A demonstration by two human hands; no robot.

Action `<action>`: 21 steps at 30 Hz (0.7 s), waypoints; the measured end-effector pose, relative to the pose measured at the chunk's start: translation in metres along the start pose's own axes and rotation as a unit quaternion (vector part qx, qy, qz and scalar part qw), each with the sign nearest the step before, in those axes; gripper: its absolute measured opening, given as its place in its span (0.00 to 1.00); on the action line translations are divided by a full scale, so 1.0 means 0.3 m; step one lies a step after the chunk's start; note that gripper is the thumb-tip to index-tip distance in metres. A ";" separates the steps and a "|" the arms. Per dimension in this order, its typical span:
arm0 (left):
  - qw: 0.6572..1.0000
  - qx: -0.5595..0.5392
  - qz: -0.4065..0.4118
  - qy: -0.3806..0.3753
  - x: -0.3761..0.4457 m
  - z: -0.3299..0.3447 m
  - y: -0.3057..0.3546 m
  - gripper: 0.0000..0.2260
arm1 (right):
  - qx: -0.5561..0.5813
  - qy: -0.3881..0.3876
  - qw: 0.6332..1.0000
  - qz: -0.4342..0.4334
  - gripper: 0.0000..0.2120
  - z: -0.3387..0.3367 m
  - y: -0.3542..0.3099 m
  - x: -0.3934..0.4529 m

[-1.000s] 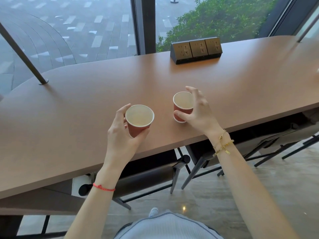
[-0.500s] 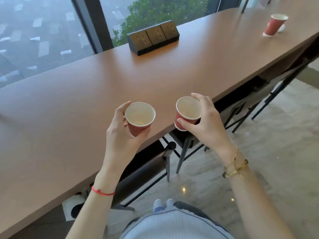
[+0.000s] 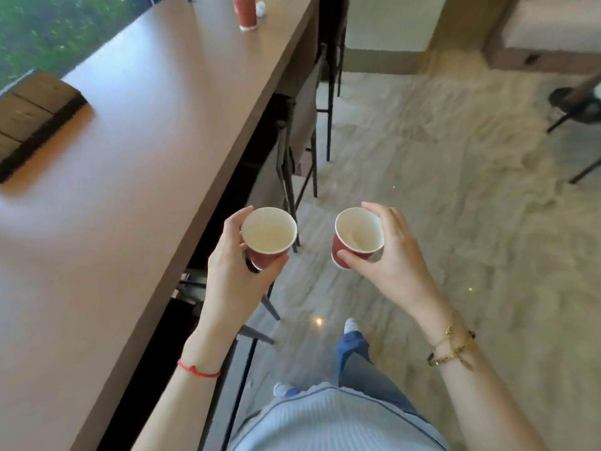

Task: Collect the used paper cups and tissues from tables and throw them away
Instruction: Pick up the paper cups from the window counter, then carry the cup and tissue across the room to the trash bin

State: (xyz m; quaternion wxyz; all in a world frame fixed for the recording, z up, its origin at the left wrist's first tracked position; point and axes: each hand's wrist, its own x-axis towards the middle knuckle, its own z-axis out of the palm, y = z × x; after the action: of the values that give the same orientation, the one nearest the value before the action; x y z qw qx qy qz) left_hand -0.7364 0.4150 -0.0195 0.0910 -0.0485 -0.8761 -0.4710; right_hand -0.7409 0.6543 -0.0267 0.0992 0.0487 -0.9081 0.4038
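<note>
My left hand (image 3: pixel 232 271) holds a small red paper cup (image 3: pixel 268 234) with a white inside, upright, just off the table's edge. In my right hand (image 3: pixel 390 262) is a second red paper cup (image 3: pixel 357 237), also upright, held over the floor. Both cups look empty. Far up the long brown table (image 3: pixel 136 164) stands a third red paper cup (image 3: pixel 245 13), with a crumpled white tissue (image 3: pixel 260 8) right beside it.
A dark socket block (image 3: pixel 35 115) sits on the table at the left. Dark-framed chairs (image 3: pixel 302 125) are tucked under the table's right edge. Beige marble floor (image 3: pixel 455 190) spreads to the right, with another chair base (image 3: pixel 575 109) at the far right.
Both cups have been lifted off the table and carried away from it over the floor. My view has turned right along the table, bringing the far cup and tissue closer.
</note>
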 end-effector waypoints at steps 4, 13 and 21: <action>0.997 -0.018 0.034 -0.064 0.119 0.186 0.081 0.33 | -0.007 0.059 0.995 0.075 0.36 -0.136 0.143 -0.027; 0.974 -0.054 0.124 -0.180 0.369 0.787 0.420 0.33 | -0.034 0.189 0.963 0.190 0.36 -0.600 0.537 -0.039; 0.945 -0.097 0.177 -0.257 0.502 1.297 0.716 0.32 | -0.072 0.275 0.922 0.264 0.36 -0.944 0.858 -0.062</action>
State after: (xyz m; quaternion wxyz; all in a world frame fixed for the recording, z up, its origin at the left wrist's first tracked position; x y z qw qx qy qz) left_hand -0.8913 0.8578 -0.0232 -0.0602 -0.3307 -0.7971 -0.5017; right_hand -0.7261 1.0372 -0.0318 0.2382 -0.3128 -0.8515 0.3468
